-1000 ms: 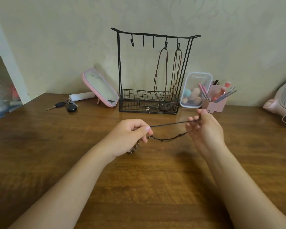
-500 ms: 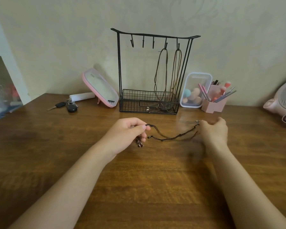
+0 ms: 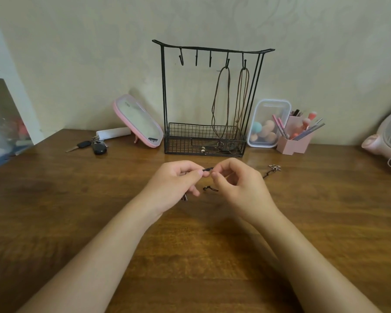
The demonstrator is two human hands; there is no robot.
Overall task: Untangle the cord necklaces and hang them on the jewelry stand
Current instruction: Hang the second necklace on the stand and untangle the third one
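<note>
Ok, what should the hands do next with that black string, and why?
Probably tease the pinched bit apart. The left hand and right hand pinch the black cord close together, another kinked bit shows below them, and its pendant lies on the table, so it looks tangled, not ready for the jewelry stand.

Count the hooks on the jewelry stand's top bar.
5, in a row under the jewelry stand's top bar: three bare hooks at left, two at right, each carrying a hung cord necklace. None seem hidden.
</note>
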